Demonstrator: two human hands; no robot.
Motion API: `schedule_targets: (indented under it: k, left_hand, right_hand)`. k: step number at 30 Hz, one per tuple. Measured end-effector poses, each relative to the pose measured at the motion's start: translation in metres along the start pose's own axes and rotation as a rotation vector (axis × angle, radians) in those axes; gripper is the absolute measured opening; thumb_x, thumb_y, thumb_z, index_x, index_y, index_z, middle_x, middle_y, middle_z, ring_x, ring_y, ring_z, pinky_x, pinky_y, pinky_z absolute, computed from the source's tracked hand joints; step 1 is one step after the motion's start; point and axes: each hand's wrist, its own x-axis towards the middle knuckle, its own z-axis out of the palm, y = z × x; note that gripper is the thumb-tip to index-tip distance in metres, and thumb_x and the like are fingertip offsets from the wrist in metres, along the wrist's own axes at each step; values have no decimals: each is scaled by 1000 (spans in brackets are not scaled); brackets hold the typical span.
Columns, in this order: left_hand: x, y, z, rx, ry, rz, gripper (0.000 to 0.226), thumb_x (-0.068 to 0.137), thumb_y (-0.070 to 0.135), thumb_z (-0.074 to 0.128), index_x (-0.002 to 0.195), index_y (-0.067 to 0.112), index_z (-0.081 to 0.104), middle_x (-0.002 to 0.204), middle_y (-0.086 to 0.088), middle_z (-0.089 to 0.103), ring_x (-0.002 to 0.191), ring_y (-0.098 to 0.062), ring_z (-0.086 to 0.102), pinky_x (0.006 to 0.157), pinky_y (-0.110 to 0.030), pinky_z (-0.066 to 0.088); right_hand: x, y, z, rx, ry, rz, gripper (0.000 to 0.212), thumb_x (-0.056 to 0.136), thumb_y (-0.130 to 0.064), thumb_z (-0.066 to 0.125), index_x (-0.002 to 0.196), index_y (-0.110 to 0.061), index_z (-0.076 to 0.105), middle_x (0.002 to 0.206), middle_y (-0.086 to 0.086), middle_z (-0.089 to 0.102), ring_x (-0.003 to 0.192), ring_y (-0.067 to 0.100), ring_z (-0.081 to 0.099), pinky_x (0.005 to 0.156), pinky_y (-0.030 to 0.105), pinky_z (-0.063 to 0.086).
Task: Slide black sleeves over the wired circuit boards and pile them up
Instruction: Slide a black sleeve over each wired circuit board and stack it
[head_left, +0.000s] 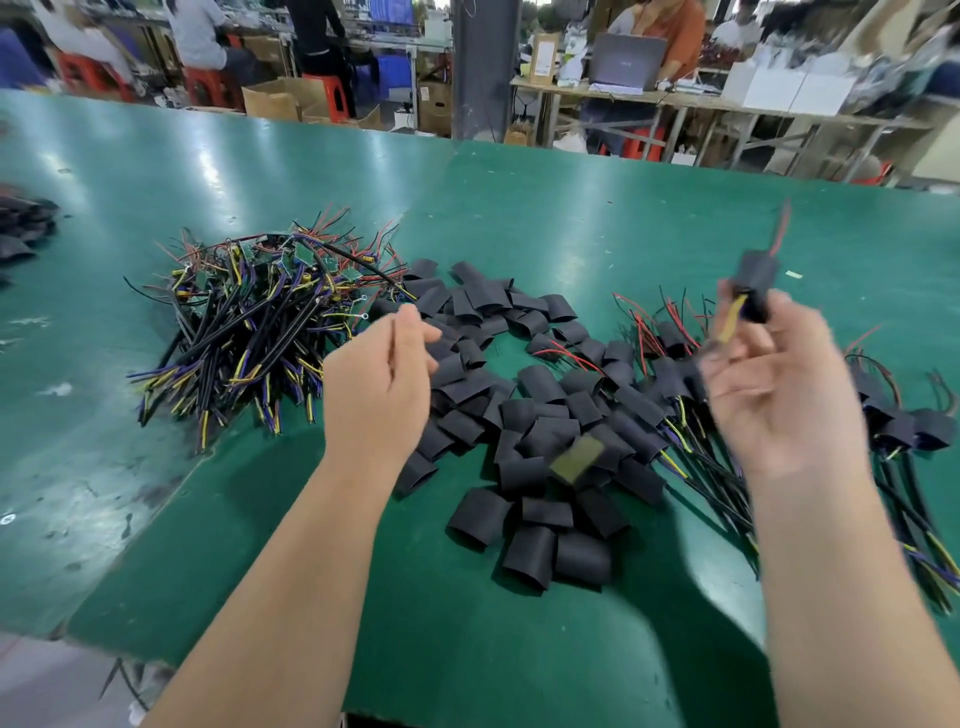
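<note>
Above the table (519, 208), at the right, the right hand (779, 384) pinched a sleeved board (754, 286), blurred; the left hand (379, 374) hung loosely curled, empty. Tossed carelessly, it might snag wires and miss the finished pile (893, 423).

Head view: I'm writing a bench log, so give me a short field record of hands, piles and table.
left hand: above the loose sleeves, fingers loosely curled, apparently holding nothing
right hand: blurred, grips a sleeved board, red wires pointing up
bare boards: tangled pile, left
finished pile: right, partly behind the right hand
table: green
</note>
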Motion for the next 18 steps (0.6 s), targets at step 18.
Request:
schedule_targets:
  k: [18]
  left_hand:
    - [17, -41, -16, 977, -155, -301, 27, 94, 37, 43, 103, 35, 68, 108, 0, 63, 107, -30, 44, 88, -40, 25]
  right_hand:
    - [11, 15, -27, -1820, 145, -366, 28, 81, 1, 60, 101, -11, 75, 113, 12, 69, 105, 35, 60, 92, 33, 46]
